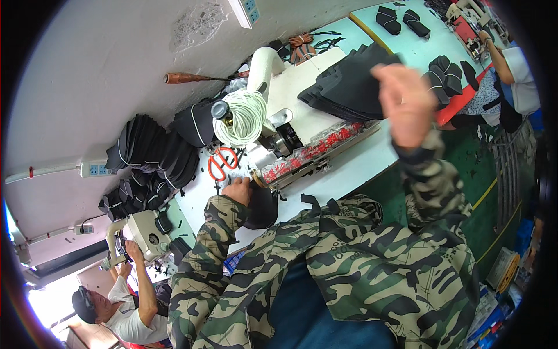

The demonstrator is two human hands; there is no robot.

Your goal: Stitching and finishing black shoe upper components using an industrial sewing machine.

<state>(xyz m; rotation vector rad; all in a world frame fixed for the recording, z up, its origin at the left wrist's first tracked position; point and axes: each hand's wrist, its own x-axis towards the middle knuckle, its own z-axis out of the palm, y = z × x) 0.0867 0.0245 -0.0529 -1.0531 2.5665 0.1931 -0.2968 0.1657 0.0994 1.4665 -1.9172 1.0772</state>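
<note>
My left hand (237, 191) is at the left end of a cream sewing machine (264, 72), its fingers curled. It touches the edge of a curved black piece (263, 208) on the white table; what the fingertips grip, if anything, is hidden. Motion smears my right hand (407, 103), raised by the right side of a stack of flat black pieces (343, 87), and its fingers are unclear. That stack lies on the machine's bed. Just beyond my left hand rest red-handled scissors (217, 168). A coil of pale green thread (247, 119) sits by the machine's arm.
Bundles of black pieces (142, 142) are piled at the left by the wall. More tied bundles (444, 75) lie on the table at the right. A wooden-handled tool (180, 78) is near the wall. Co-workers sit at machines at lower left (131, 308) and far right (514, 75).
</note>
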